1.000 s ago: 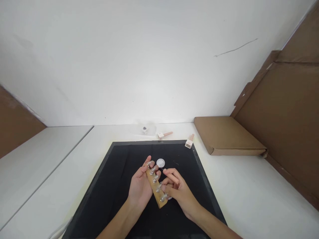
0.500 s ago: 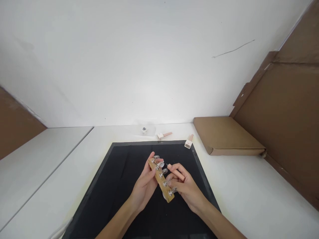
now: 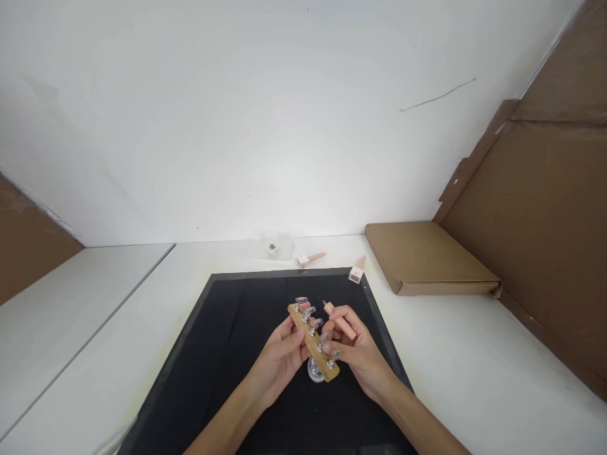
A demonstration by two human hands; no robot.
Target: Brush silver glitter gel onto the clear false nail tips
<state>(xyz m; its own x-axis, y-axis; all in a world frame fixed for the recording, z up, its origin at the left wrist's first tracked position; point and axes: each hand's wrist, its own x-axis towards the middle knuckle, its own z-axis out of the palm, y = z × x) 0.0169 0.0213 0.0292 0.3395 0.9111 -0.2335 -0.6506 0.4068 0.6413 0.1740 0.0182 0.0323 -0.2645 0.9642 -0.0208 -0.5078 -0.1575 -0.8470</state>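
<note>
hands each keep a closed grip: wooden nail-tip holder, pink brush

No text, label, brand, number or sign can be read anywhere in the view. The wooden strip held between the hands carries no legible marking, and the small bottles at twelve o'clock beyond the black mat are too small to show any print. The flat cardboard box at two o'clock bears no readable lettering either.
</note>
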